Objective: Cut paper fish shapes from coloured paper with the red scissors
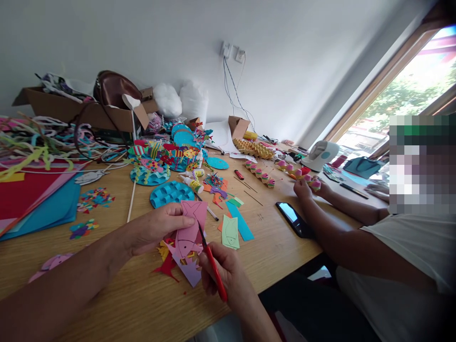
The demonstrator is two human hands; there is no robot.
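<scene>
My left hand pinches a pink paper piece with a fish outline drawn on it, thumb on top near the tail. Red-handled scissors are gripped in my right hand, their dark blades pointing up at the paper's right edge. Under the pink piece lie paper scraps, among them a purple one and a red one. To the right, a light green paper with a drawn fish rests on the table beside a blue strip.
A co-worker's hands hold a painted egg-carton strip on the right, near a phone. Blue paper sheets and confetti lie left. Behind are decorated blue egg-carton pieces, glue bottles and a cardboard box.
</scene>
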